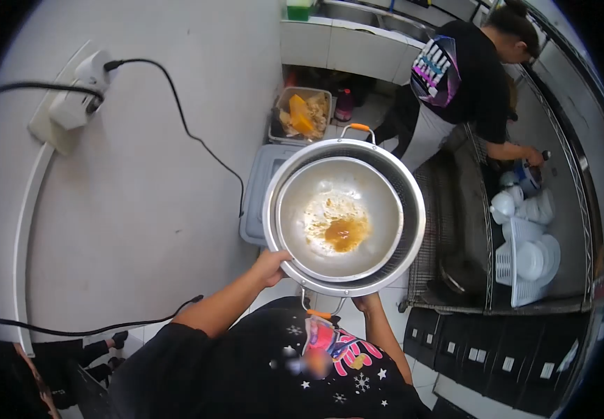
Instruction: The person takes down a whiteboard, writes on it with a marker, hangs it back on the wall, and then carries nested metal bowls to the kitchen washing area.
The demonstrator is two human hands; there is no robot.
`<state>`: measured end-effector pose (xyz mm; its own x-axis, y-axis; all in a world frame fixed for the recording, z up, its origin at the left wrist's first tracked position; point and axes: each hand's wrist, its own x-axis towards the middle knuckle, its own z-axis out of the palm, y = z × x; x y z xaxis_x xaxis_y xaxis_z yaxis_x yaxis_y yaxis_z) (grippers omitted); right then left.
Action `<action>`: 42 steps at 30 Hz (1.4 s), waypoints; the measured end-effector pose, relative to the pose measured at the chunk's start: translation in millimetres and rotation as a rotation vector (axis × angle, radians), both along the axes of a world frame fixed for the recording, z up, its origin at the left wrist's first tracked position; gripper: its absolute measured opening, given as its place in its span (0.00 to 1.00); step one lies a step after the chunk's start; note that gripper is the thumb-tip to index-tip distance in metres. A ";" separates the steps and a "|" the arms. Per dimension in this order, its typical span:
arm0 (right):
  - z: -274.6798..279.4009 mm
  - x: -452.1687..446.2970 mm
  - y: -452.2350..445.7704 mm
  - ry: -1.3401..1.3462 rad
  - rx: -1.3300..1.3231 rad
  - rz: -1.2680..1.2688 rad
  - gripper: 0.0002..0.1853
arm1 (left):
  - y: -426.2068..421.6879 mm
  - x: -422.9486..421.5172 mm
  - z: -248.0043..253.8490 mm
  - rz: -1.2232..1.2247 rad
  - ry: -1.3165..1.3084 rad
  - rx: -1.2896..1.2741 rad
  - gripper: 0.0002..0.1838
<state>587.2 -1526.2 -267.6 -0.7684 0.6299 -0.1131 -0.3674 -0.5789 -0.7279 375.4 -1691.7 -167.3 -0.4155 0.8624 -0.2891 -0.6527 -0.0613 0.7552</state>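
Note:
A large steel colander (pixel 413 216) with orange-covered handles is held in front of my body. Nested inside it is a steel mixing bowl (pixel 302 188), its bottom smeared with brown, wet-looking residue. My left hand (pixel 272 269) grips the colander's rim at the lower left, thumb over the edge. At the near right side, my right hand (pixel 367 302) supports the colander from below; its fingers are mostly hidden under the rim.
A lidded grey bin (pixel 253 192) and an open tub of scraps (pixel 316 105) stand along the wall. Ahead, a co-worker (pixel 462 77) leans over a wire rack holding a white dish basket (pixel 518 262). A black cord (pixel 176 105) hangs from a wall socket.

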 end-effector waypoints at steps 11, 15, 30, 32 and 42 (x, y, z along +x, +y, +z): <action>25.9 -3.0 65.4 -0.019 -0.067 0.398 0.27 | 31.7 74.7 -9.9 0.386 -0.028 0.046 0.19; -3.8 -24.2 91.7 -0.061 -0.047 0.453 0.20 | 37.6 72.9 -17.4 0.498 0.001 -0.029 0.18; 73.3 -30.9 201.8 -0.503 0.244 0.886 0.24 | 35.8 44.9 -41.8 0.692 -0.048 -0.098 0.12; 75.4 -37.1 216.7 -0.421 0.143 0.794 0.23 | 36.3 43.7 -33.7 0.740 -0.003 -0.130 0.11; 123.5 -45.3 203.8 -0.676 0.388 0.905 0.22 | 31.6 56.6 7.0 0.632 0.202 -0.455 0.11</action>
